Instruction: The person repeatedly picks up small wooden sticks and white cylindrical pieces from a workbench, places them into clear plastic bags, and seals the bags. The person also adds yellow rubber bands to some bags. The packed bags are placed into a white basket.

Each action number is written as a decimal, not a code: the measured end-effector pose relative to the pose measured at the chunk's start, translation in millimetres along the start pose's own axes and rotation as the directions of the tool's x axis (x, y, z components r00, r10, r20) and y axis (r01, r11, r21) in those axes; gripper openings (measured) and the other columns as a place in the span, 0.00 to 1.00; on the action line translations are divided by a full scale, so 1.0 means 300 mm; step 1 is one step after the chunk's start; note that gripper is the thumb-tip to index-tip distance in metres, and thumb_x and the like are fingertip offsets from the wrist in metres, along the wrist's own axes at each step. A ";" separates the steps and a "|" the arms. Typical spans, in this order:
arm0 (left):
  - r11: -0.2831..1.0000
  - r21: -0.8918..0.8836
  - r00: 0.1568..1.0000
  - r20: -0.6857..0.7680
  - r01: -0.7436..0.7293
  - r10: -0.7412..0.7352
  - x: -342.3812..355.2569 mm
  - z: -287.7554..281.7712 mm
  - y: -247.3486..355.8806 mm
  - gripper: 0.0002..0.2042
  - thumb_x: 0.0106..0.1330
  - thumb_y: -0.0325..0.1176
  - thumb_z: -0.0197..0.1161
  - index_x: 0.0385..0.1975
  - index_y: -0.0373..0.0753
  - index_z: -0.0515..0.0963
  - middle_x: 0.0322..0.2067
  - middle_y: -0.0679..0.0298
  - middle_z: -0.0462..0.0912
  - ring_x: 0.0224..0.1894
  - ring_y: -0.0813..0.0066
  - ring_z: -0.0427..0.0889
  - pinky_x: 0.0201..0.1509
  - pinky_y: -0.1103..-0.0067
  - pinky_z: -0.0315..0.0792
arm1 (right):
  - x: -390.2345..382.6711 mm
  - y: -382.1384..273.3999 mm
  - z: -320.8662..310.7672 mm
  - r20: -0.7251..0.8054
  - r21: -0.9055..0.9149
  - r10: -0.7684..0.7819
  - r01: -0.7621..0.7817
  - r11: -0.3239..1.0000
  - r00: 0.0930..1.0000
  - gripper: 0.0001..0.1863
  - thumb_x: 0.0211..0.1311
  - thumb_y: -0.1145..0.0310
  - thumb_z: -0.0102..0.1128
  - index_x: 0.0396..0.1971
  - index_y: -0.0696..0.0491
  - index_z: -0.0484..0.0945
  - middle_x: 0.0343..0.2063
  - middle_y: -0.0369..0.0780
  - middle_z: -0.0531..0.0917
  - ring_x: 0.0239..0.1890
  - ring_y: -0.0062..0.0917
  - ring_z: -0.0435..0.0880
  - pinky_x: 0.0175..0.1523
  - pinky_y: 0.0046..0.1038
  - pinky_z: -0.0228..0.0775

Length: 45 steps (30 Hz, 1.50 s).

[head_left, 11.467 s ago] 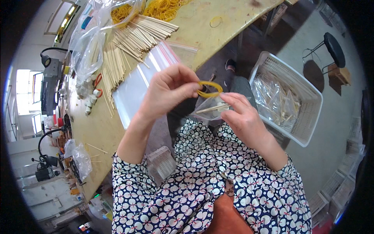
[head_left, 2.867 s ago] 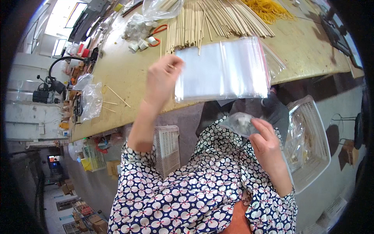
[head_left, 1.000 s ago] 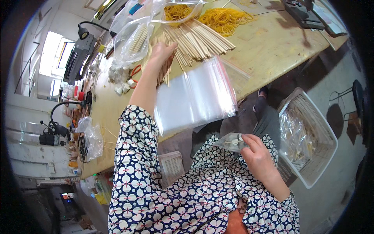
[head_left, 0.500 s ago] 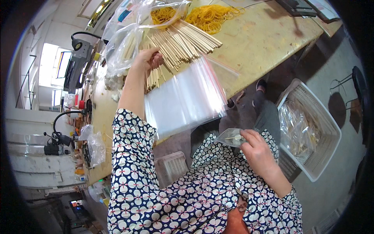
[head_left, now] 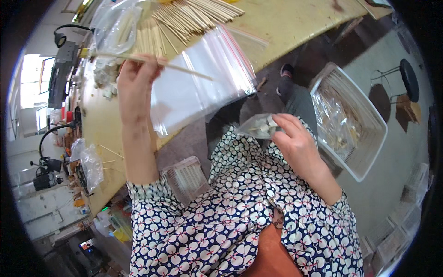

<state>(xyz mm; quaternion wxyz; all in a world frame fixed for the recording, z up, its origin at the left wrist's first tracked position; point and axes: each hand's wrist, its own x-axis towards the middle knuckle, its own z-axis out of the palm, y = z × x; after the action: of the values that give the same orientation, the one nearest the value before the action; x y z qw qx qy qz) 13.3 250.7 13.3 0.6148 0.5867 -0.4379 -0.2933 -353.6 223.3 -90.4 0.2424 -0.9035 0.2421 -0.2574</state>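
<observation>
My left hand (head_left: 137,85) is raised over the table's edge, its fingers pinched round a thin wooden stick (head_left: 191,72). The stick lies nearly level and smears a little with motion; whether it is one stick or more I cannot make out. Beneath it spreads a stack of clear zip bags (head_left: 184,99) with red strips along one side. Above my lap, my right hand (head_left: 297,143) grips a small clear plastic bag (head_left: 251,129) by its side. White pieces show inside that bag. A pile of wooden sticks (head_left: 196,19) lies beyond the stack.
On the table (head_left: 295,25), small white pieces (head_left: 105,76) and a crumpled clear bag (head_left: 115,34) lie at the left. To my right a white basket (head_left: 376,150) holds filled clear bags. A smaller basket (head_left: 187,180) and a black stool (head_left: 409,77) stand on the floor.
My left hand has left the stick pile and come back toward me with a stick. My right hand still holds the small bag, whose white pieces show more clearly. The view has shifted.
</observation>
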 end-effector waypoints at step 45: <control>0.604 0.762 0.954 0.299 -0.235 -0.006 -0.109 0.275 0.023 0.06 0.68 0.31 0.68 0.36 0.34 0.84 0.26 0.60 0.85 0.26 0.79 0.81 0.32 0.78 0.75 | 0.008 0.036 -0.005 0.108 0.115 -0.089 0.077 0.990 0.990 0.07 0.53 0.76 0.59 0.29 0.64 0.77 0.55 0.54 0.81 0.62 0.48 0.78 0.66 0.42 0.75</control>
<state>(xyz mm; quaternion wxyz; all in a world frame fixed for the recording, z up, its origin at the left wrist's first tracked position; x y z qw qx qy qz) -75.1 241.9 7.8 0.2447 0.7217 -0.6386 -0.1071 -356.0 213.2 -94.7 0.2944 -0.9112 0.1754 -0.2286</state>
